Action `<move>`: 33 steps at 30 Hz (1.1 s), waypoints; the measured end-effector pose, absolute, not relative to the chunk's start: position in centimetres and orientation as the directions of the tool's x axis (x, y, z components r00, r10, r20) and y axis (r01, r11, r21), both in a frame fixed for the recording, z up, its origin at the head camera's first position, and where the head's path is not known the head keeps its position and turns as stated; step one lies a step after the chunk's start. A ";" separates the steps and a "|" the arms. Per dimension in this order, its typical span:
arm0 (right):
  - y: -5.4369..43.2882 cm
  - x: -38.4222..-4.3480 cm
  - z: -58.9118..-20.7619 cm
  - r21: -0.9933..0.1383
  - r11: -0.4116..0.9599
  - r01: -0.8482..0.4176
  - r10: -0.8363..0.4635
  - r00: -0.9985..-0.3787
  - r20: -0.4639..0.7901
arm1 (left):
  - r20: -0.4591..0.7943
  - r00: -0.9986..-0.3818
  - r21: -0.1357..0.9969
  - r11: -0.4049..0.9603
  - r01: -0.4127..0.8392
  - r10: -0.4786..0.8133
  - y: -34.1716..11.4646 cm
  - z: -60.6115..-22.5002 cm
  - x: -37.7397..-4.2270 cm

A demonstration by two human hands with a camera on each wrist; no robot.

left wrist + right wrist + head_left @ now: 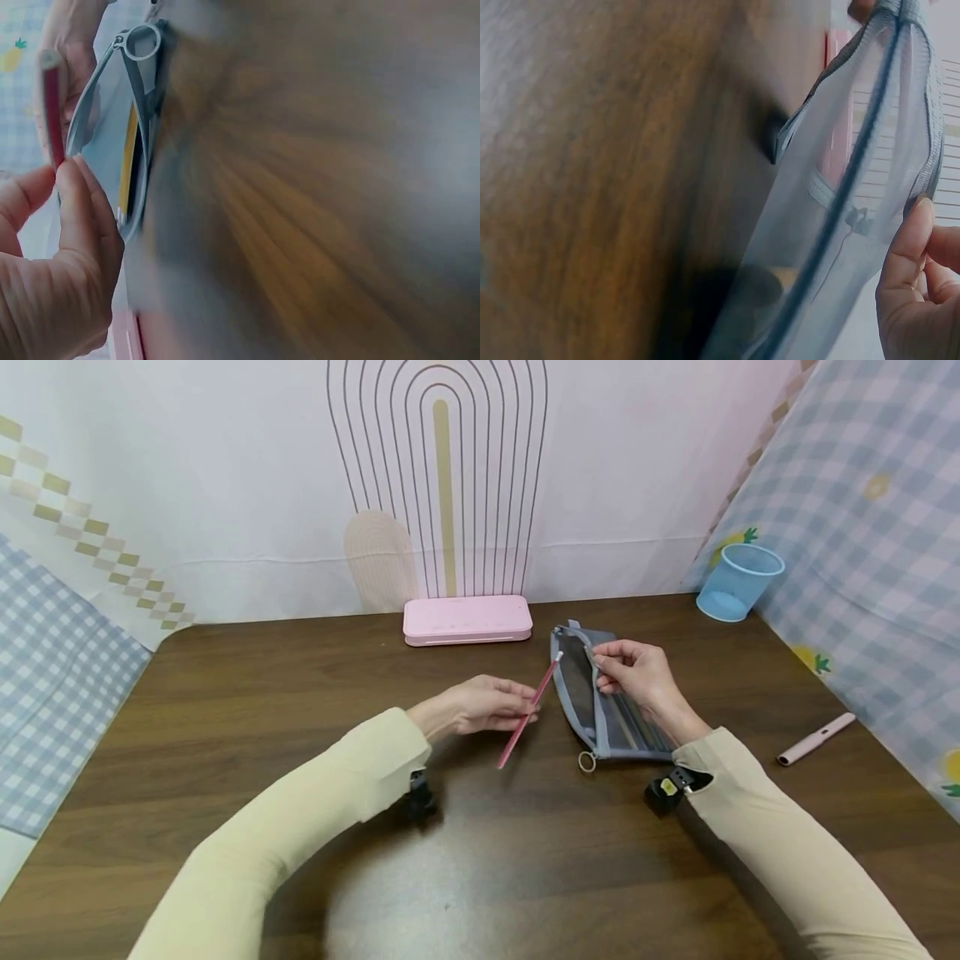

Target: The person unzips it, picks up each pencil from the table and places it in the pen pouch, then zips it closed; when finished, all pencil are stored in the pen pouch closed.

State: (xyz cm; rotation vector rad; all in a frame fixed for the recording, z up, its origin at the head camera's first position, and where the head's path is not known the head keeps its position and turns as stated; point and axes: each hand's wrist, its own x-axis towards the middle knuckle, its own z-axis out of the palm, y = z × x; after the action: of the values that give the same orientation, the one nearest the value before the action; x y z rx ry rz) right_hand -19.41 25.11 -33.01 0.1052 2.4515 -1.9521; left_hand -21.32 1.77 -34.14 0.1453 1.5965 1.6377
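Observation:
My left hand (483, 704) pinches a red pencil (513, 743) between thumb and fingertips, and the pencil slants up beside the pouch's opening. A grey mesh zip pouch (626, 731) lies on the table with its zipper undone and its mouth spread. A ring (587, 762) hangs from the near end of the zipper. On the pouch's right lip, my right hand (637, 675) pinches the zipper edge and holds it up, as the right wrist view also shows. Inside the pouch, a yellow stick-like thing (129, 161) shows in the left wrist view.
A pink flat case (467, 620) stands at the back of the brown wooden table (225, 735), against the cloth backdrop. In the back right corner is a light blue cup (738, 583). A pale pink pen-shaped thing (816, 740) lies near the right edge.

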 end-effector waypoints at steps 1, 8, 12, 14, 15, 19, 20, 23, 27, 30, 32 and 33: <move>25.1 -19.4 -33.0 -0.973 0.224 0.057 0.049 -0.998 -0.047 | -0.455 -0.658 0.865 0.123 -0.486 0.601 2.6 -34.2 -21.6; 25.0 -19.3 -33.1 -0.966 0.249 0.065 0.042 -0.998 -0.056 | -0.492 -0.698 0.827 0.028 -0.562 0.520 6.7 -34.9 -22.9; 25.1 -19.3 -33.3 -0.965 0.255 0.065 0.044 -0.997 -0.056 | -0.489 -0.721 0.828 0.001 -0.560 0.491 8.1 -35.4 -23.1; 25.2 -19.4 -33.3 -0.969 0.239 0.059 0.042 -0.998 -0.051 | -0.477 -0.735 0.839 -0.001 -0.544 0.482 8.7 -35.6 -23.1; 25.2 -19.4 -33.4 -0.972 0.230 0.056 0.041 -0.998 -0.048 | -0.470 -0.742 0.845 0.000 -0.535 0.477 8.9 -35.6 -23.0; 25.4 -19.5 -33.5 -0.980 0.194 0.051 0.031 -0.998 -0.046 | -0.460 -0.764 0.856 -0.003 -0.517 0.452 9.8 -35.7 -22.9; 25.4 -19.5 -33.5 -0.980 0.191 0.051 0.029 -0.999 -0.046 | -0.460 -0.769 0.857 -0.005 -0.515 0.445 10.0 -35.6 -22.8; 25.4 -19.5 -33.5 -0.980 0.191 0.051 0.026 -0.999 -0.047 | -0.456 -0.781 0.860 -0.016 -0.510 0.426 10.4 -35.6 -22.8; 25.3 -19.5 -33.4 -0.978 0.201 0.057 0.029 -0.998 -0.053 | -0.446 -0.803 0.870 -0.020 -0.492 0.396 10.9 -35.6 -22.6; 25.3 -19.4 -33.3 -0.976 0.207 0.064 0.031 -0.998 -0.059 | -0.440 -0.817 0.877 -0.015 -0.480 0.373 11.2 -35.7 -22.4; 25.3 -19.4 -33.3 -0.975 0.211 0.066 0.034 -0.998 -0.060 | -0.439 -0.822 0.879 -0.014 -0.476 0.361 11.4 -35.6 -22.2; 25.3 -19.3 -33.3 -0.975 0.211 0.067 0.035 -0.998 -0.061 | -0.439 -0.822 0.880 -0.014 -0.476 0.362 11.4 -35.6 -22.1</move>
State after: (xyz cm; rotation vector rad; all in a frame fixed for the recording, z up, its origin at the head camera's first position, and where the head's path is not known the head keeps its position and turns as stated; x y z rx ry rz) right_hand -19.34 25.31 -33.29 0.1014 2.4244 -1.9552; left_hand -22.10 11.38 -35.58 -0.1185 1.6959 1.8917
